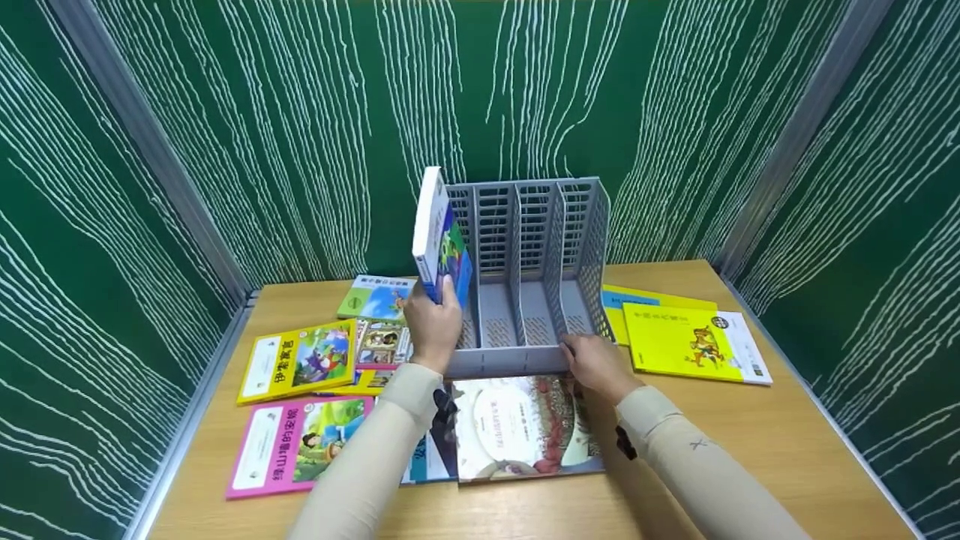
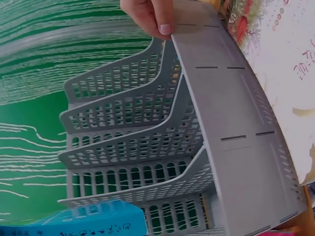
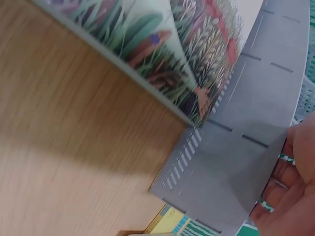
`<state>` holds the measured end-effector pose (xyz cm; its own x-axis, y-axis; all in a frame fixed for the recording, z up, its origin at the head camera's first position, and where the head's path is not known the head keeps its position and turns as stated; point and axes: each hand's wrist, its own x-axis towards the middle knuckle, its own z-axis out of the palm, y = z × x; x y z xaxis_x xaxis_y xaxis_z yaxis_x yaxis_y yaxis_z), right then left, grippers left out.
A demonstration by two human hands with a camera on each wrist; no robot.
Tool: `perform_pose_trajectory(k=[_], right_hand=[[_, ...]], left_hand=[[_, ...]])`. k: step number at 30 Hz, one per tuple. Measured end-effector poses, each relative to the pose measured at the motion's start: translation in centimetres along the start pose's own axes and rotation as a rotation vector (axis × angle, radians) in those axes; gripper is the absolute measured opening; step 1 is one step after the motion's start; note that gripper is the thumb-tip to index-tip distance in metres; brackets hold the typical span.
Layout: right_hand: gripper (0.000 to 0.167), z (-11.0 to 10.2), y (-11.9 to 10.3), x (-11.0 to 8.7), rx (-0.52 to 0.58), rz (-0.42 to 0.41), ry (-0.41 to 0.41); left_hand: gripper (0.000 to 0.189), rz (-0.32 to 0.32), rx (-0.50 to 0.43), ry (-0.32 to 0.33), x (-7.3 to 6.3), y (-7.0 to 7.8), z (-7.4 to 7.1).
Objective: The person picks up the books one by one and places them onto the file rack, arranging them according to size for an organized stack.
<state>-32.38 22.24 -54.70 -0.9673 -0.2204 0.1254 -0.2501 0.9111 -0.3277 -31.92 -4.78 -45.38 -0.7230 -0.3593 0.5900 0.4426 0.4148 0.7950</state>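
Observation:
My left hand [image 1: 436, 322] grips a thick book [image 1: 429, 232] with a white and blue spine, thumb on its cover. The book stands upright at the left end of a grey file rack [image 1: 510, 361], overlapping the leftmost compartment in the head view. In the left wrist view only the book's blue end [image 2: 98, 220] shows, low beside the dividers. My right hand [image 1: 600, 364] holds the rack's front rim near its right corner. The right wrist view shows those fingers [image 3: 283, 172] hooked over the rim.
A picture book [image 1: 499, 431] lies flat against the rack's front. Left of it are a pink book [image 1: 259, 450], a yellow book [image 1: 259, 367] and several overlapping others. Yellow books [image 1: 664, 337] lie to the right. Green walls [image 1: 525, 90] enclose the table [image 1: 750, 450].

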Motion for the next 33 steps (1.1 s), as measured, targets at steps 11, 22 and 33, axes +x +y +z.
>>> perform_pose_trajectory(k=[11,22,33], right_hand=[[0.033,-0.7,0.1,0.3,0.043,0.034,-0.059],[0.031,-0.7,-0.1,0.3,0.011,0.028,-0.009],[0.028,-0.5,0.0,0.1,0.017,0.057,-0.023]], left_hand=[[0.038,-0.086,-0.018,-0.014,-0.2,-2.3,1.6],[0.036,-0.133,0.007,0.032,-1.2,-4.8,3.3],[0.027,-0.175,0.071,-0.003,-2.3,-7.6,4.8]])
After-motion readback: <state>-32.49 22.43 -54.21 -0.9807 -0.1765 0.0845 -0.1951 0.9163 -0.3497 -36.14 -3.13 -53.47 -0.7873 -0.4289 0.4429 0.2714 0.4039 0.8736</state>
